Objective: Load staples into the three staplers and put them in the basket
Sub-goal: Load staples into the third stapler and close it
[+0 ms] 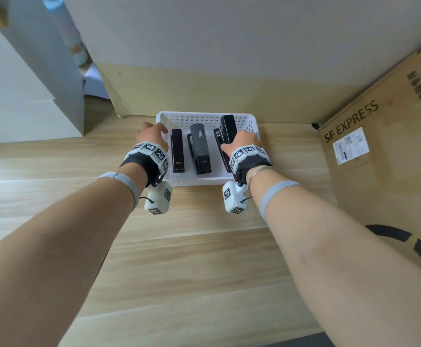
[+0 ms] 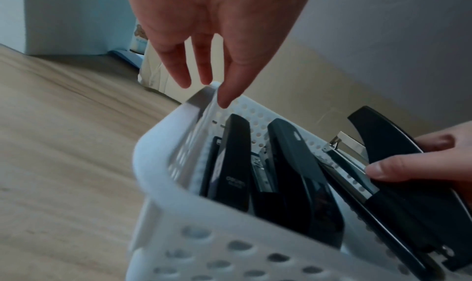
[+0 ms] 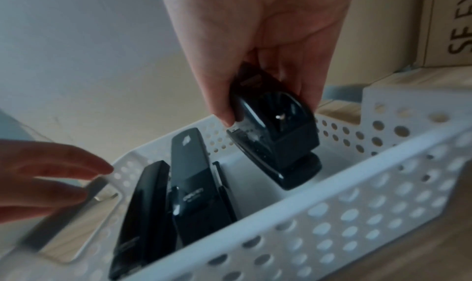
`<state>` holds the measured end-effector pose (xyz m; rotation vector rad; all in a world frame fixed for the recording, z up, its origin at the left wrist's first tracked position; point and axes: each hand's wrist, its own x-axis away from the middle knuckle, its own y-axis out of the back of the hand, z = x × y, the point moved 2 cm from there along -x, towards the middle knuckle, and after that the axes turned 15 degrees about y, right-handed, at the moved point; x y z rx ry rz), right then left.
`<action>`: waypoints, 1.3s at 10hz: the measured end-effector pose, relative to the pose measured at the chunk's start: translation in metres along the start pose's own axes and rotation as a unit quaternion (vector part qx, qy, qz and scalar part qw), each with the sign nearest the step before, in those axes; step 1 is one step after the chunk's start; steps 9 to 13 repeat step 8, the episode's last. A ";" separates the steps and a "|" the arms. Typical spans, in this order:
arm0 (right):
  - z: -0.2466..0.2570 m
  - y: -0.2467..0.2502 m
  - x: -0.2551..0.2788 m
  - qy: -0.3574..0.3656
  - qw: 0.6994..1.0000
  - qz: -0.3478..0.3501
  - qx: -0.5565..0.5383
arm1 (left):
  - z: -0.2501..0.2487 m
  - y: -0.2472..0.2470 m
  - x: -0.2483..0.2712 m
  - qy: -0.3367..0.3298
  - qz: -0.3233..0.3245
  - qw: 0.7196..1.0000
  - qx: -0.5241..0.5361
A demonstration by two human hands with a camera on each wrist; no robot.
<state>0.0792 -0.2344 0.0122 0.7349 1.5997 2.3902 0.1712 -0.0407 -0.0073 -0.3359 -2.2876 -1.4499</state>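
The white perforated basket (image 1: 250, 126) stood on the wooden table (image 1: 179, 259) near the wall. Two black staplers lay flat inside it, a slim stapler (image 1: 177, 151) on the left and a broader stapler (image 1: 199, 152) in the middle. The right hand (image 1: 242, 144) gripped a third stapler (image 1: 228, 130) (its top arm hinged open, metal channel showing), thumb and fingers curled round it over the basket's right side. The left hand (image 1: 152, 135) hung with fingers straight and relaxed, one fingertip touching the basket's left rim. A cardboard box (image 1: 379, 136) sat to the right.

Left hand (image 1: 152, 135) loose, right hand (image 1: 242, 142) clenched
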 end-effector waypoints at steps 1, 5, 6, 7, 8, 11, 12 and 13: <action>-0.003 -0.009 -0.016 -0.007 1.000 0.014 -0.006 | 0.002 -0.004 -0.008 0.009 0.002 1.000 0.013; -0.004 -0.047 -0.026 -0.048 0.998 0.025 -0.026 | 0.007 -0.013 -0.012 -0.011 -0.016 0.998 0.055; -0.003 -0.043 -0.022 -0.049 0.998 0.035 -0.031 | 0.008 -0.014 -0.012 -0.019 -0.022 0.999 0.044; 0.005 -0.030 -0.009 -0.056 0.997 0.028 -0.048 | 0.011 -0.010 -0.002 -0.026 -0.018 0.999 0.042; 0.015 -0.011 0.005 0.016 0.998 -0.053 -0.005 | 0.015 -0.004 0.008 -0.033 -0.017 0.998 0.046; 0.015 -0.011 0.005 0.016 0.998 -0.053 -0.005 | 0.015 -0.004 0.008 -0.033 -0.017 0.998 0.046; 0.015 -0.011 0.005 0.016 0.998 -0.053 -0.005 | 0.015 -0.004 0.008 -0.033 -0.017 0.998 0.046; 0.015 -0.011 0.005 0.016 0.998 -0.053 -0.005 | 0.015 -0.004 0.008 -0.033 -0.017 0.998 0.046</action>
